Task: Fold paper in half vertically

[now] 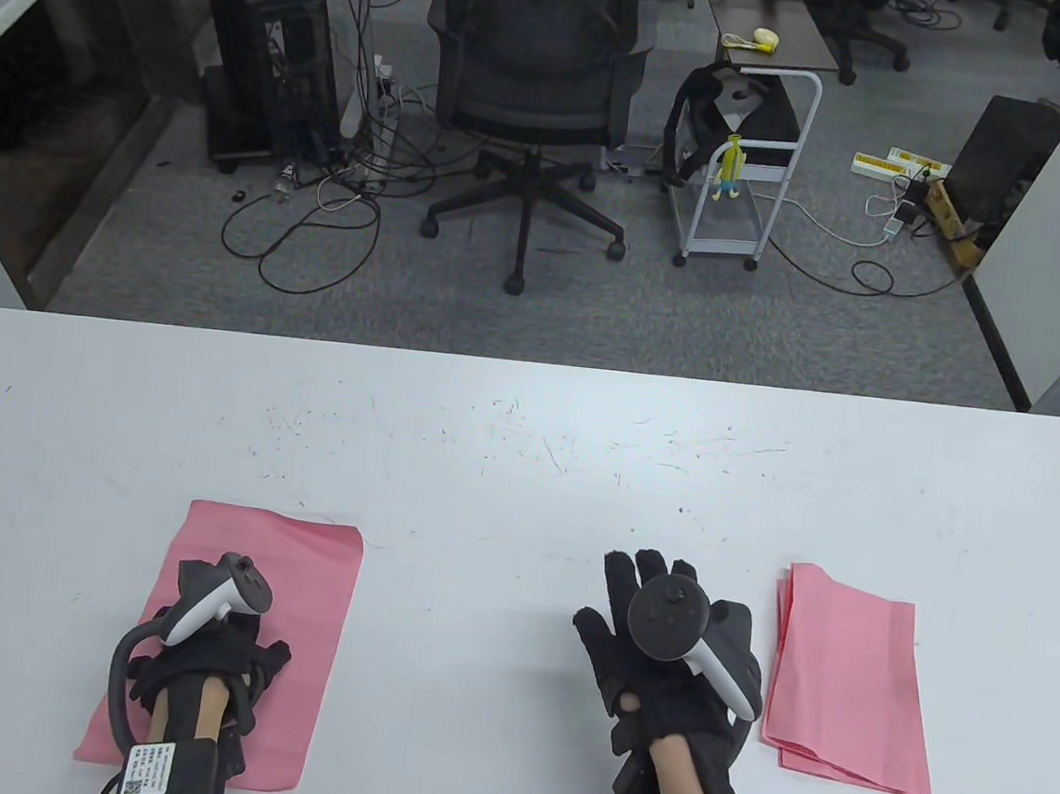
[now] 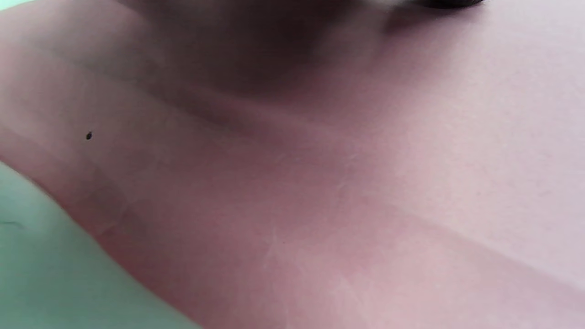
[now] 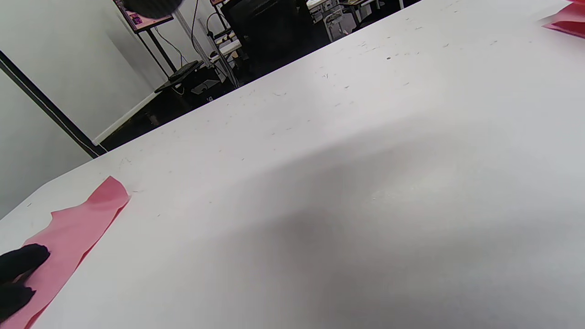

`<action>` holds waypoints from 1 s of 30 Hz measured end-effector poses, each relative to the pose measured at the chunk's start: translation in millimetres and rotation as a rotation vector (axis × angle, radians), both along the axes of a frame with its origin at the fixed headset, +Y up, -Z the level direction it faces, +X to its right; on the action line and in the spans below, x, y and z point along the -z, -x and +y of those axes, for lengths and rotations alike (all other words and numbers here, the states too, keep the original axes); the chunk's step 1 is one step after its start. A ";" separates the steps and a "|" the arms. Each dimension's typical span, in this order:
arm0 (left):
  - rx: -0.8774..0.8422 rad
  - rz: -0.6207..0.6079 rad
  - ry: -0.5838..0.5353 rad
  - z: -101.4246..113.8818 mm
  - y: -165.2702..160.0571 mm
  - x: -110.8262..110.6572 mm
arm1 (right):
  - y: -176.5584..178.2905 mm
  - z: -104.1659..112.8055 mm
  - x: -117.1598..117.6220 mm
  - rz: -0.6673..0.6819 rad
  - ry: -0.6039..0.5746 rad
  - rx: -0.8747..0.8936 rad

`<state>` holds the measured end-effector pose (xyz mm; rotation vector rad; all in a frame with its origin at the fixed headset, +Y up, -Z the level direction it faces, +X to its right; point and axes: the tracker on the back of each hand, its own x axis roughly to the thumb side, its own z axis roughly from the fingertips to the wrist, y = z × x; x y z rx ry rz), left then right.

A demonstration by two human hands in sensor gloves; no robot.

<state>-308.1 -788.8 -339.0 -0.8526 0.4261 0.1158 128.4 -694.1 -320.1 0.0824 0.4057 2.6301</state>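
The left hand (image 1: 215, 657) rests on the pink sheet (image 1: 288, 580) at the worktop's (image 1: 526, 434) near left, fingers seemingly curled; whether they pinch the paper I cannot tell. The right hand (image 1: 664, 653) lies released, fingers straight, on bare worktop between the sheet and a pile of pink sheets (image 1: 848, 690) near the right. To fold well, I judge the left should pin the sheet while the right brings one long edge squarely onto the other before creasing.
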 end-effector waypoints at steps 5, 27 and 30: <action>0.010 -0.030 0.004 -0.5 -18.5 3.5 | -2.0 -0.8 0.3 -0.005 0.003 0.007; 0.051 -0.248 0.000 -3.5 -153.5 20.2 | -4.3 -2.9 1.3 -0.014 0.035 0.016; 0.056 -0.268 -0.003 -3.9 -172.2 20.0 | -4.5 -3.4 1.5 -0.015 0.039 0.015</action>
